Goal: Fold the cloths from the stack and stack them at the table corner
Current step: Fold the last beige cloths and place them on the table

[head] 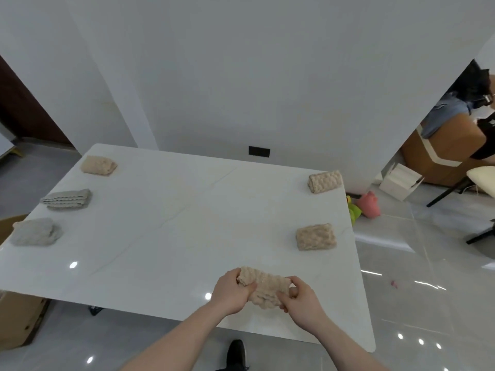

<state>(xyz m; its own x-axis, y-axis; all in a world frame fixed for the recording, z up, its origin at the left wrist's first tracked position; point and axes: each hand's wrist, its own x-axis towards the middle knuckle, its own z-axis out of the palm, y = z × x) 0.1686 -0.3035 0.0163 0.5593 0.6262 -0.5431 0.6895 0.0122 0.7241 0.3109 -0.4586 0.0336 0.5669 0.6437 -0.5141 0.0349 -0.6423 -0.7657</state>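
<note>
cloths [316, 236] along table [174, 223] edges

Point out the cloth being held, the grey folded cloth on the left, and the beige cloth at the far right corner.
Held cloth [263, 289], head view, its bunched middle between the hands.
Grey folded cloth [67, 198], head view, its top layer.
Far right beige cloth [325, 181], head view, its top face.

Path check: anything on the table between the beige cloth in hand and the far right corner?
Yes. Both hands, left and right, grip the beige cloth. A folded beige cloth lies midway along the right edge, roughly in line toward the one at the far right corner.
</note>
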